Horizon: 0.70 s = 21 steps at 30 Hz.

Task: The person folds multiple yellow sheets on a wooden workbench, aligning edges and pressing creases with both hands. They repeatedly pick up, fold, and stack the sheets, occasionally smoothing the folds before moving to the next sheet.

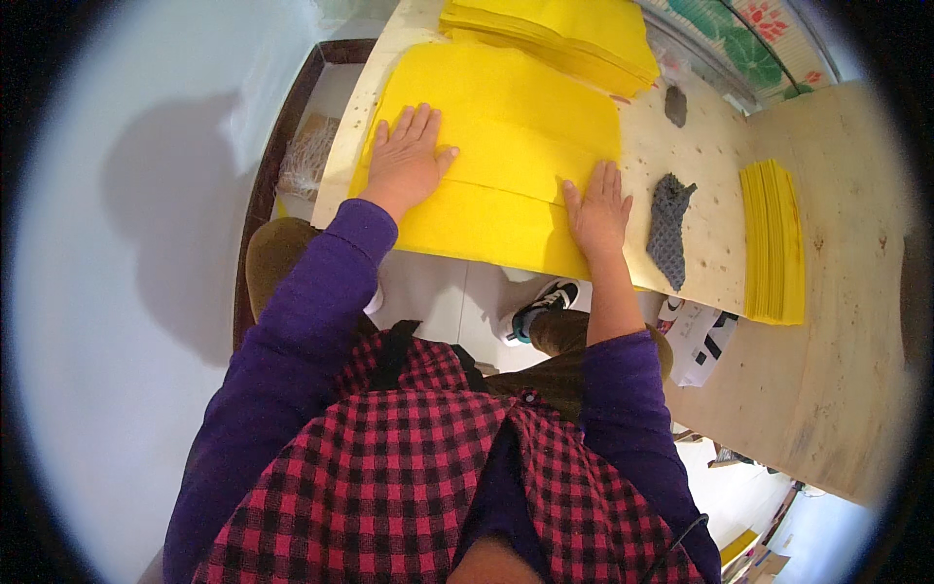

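Note:
A wide yellow sheet (496,127), felt-like in look, lies flat on the wooden table, its near part reaching the front edge. A crease or layer edge runs across it. My left hand (409,161) rests flat on its left side, fingers stretched out and thumb apart. On the right edge of the sheet lies my right hand (597,216), also flat, with fingers extended and thumb spread. Neither hand grips anything. Just right of my right hand is a dark grey textured cloth piece (669,232).
A thick stack of yellow sheets (555,39) sits at the back. Folded yellow sheets (773,241) stand at the right against a wooden board (837,292). A small dark piece (675,105) lies behind the grey cloth. A white bag (702,343) is below the table's right side.

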{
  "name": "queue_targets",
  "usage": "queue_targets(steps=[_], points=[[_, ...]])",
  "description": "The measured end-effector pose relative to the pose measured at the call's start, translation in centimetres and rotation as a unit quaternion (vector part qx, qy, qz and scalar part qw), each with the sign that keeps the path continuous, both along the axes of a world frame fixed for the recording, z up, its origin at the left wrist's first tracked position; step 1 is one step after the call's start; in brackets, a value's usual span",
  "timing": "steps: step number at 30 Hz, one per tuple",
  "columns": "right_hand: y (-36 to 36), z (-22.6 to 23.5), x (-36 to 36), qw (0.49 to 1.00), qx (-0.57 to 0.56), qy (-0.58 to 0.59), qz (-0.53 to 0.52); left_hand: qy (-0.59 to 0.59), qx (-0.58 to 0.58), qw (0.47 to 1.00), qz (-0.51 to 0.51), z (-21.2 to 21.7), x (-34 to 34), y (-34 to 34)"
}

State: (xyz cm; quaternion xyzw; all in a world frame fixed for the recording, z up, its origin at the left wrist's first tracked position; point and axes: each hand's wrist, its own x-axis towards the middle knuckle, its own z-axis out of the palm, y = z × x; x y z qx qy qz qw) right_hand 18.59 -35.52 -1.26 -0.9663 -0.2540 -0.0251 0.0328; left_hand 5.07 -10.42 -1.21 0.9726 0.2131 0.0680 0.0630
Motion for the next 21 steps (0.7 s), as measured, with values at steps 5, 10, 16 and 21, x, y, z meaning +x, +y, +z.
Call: queue_targets(steps=[5, 10, 16, 21], points=[[3.0, 2.4, -1.7, 0.999, -0.004, 0.018, 0.031, 0.011, 0.007, 1.0, 0.013, -0.1, 0.0, -0.2], [11.8, 0.9, -6.8, 0.967, 0.103, 0.075, 0.22, -0.03, -0.002, 1.0, -0.005, -0.2, 0.0, 0.0], [7.8, 0.3, -4.8, 0.99, 0.032, 0.042, 0.134, -0.002, 0.022, 1.0, 0.004, -0.4, 0.1, 0.0], [1.4, 0.3, -1.5, 0.999, -0.024, 0.026, 0.04, -0.027, -0.006, 1.0, -0.001, -0.6, -0.1, 0.3]])
